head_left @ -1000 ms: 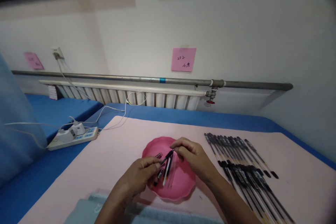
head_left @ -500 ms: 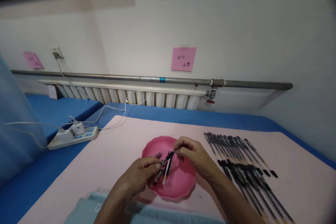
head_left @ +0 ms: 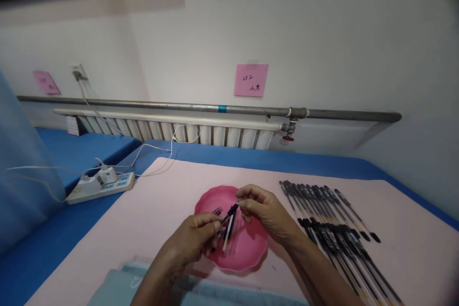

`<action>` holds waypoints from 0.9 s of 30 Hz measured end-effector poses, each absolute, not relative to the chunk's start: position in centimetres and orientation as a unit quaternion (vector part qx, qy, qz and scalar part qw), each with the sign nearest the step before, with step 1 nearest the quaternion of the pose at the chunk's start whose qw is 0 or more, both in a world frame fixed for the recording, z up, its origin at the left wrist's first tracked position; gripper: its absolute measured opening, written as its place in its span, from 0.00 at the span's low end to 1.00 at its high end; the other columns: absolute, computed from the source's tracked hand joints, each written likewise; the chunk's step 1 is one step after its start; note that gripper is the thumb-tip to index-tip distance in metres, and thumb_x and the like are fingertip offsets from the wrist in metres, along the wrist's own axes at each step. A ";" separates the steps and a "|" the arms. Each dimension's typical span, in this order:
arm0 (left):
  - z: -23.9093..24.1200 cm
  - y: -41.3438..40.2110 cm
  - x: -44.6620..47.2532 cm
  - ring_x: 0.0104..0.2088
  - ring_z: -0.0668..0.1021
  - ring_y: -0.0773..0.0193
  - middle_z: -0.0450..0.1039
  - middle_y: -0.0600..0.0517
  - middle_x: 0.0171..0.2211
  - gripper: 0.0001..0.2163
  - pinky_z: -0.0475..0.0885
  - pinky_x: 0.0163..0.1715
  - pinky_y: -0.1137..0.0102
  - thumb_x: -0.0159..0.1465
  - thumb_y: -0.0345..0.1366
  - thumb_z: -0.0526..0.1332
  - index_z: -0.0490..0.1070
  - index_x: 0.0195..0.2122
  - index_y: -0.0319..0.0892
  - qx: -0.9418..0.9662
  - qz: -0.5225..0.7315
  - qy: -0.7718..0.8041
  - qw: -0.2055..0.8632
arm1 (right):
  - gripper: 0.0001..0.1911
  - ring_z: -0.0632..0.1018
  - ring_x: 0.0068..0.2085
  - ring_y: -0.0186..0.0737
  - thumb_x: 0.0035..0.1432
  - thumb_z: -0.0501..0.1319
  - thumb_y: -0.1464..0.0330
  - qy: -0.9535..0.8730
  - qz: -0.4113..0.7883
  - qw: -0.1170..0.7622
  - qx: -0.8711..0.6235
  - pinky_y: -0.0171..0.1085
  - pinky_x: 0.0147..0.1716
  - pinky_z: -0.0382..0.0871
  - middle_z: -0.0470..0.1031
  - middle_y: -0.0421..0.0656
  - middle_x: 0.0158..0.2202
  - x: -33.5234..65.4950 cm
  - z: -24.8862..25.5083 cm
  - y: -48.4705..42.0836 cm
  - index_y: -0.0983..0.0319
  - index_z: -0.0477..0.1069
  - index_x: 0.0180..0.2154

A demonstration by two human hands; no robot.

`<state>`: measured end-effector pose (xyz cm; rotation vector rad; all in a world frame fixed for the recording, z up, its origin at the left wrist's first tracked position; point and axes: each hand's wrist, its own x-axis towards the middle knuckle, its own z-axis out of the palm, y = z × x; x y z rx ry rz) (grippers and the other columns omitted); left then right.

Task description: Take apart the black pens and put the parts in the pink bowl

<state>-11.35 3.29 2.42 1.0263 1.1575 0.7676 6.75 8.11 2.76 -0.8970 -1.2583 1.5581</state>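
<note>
Pink wall note reads "252"; left hand, right hand pinch pen

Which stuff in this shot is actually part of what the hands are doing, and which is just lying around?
In hand:
- left hand and right hand, both pinching one pen
- pink tray under them, loose pen parts in it
- rows of black pens on the pink mat

Lying about:
- power strip with chargers
- radiator
- pink note on wall
</note>
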 end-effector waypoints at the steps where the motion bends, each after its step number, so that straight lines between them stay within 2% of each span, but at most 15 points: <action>1: 2.4 3.3 -11.4 0.13 0.58 0.76 0.64 0.58 0.15 0.16 0.43 0.14 0.76 0.50 0.49 0.64 0.69 0.28 0.39 0.447 0.340 0.504 0.656 | 0.07 0.66 0.19 0.30 0.43 0.64 0.69 -0.503 0.642 0.455 -0.358 0.32 0.22 0.58 0.66 0.34 0.18 6.7 2.7 8.1 0.63 0.71 0.28; 6: 2.4 3.1 -11.6 0.11 0.54 0.76 0.63 0.59 0.14 0.17 0.40 0.12 0.76 0.51 0.50 0.63 0.68 0.30 0.41 0.416 0.346 0.466 0.700 | 0.12 0.64 0.21 0.30 0.45 0.66 0.62 -0.488 0.669 0.450 -0.335 0.32 0.21 0.58 0.63 0.35 0.18 6.2 2.4 7.9 0.64 0.72 0.29; 12: 2.1 3.1 -11.3 0.12 0.56 0.76 0.63 0.59 0.15 0.19 0.40 0.13 0.76 0.50 0.51 0.65 0.68 0.30 0.40 0.402 0.368 0.461 0.700 | 0.13 0.63 0.20 0.29 0.46 0.67 0.60 -0.506 0.618 0.489 -0.350 0.32 0.21 0.55 0.64 0.35 0.17 5.8 2.1 7.9 0.64 0.71 0.25; 18: 0.6 3.8 -10.6 0.15 0.63 0.74 0.64 0.58 0.16 0.20 0.52 0.17 0.76 0.51 0.52 0.64 0.71 0.30 0.37 0.441 0.425 0.449 0.651 | 0.15 0.60 0.18 0.29 0.47 0.66 0.58 -0.487 0.576 0.528 -0.391 0.31 0.19 0.53 0.62 0.33 0.15 5.1 1.9 7.6 0.62 0.68 0.22; 22: 0.4 3.7 -10.2 0.14 0.64 0.74 0.66 0.57 0.16 0.18 0.52 0.14 0.77 0.51 0.50 0.65 0.71 0.30 0.37 0.423 0.427 0.450 0.660 | 0.16 0.59 0.17 0.28 0.47 0.65 0.58 -0.473 0.561 0.533 -0.421 0.31 0.18 0.51 0.61 0.33 0.15 4.7 1.7 7.5 0.62 0.66 0.21; 25: 1.1 3.4 -10.0 0.14 0.66 0.73 0.69 0.55 0.19 0.17 0.48 0.10 0.79 0.52 0.45 0.66 0.70 0.35 0.38 0.336 0.429 0.420 0.726 | 0.13 0.62 0.17 0.30 0.49 0.64 0.58 -0.473 0.565 0.521 -0.431 0.32 0.18 0.54 0.64 0.34 0.16 4.6 1.7 7.4 0.62 0.70 0.28; 27: 1.6 3.5 -10.2 0.15 0.69 0.73 0.70 0.54 0.21 0.15 0.52 0.10 0.80 0.53 0.41 0.67 0.70 0.37 0.38 0.272 0.467 0.392 0.744 | 0.15 0.64 0.18 0.31 0.51 0.62 0.58 -0.478 0.567 0.514 -0.431 0.32 0.19 0.56 0.67 0.35 0.18 4.5 1.8 7.2 0.62 0.71 0.37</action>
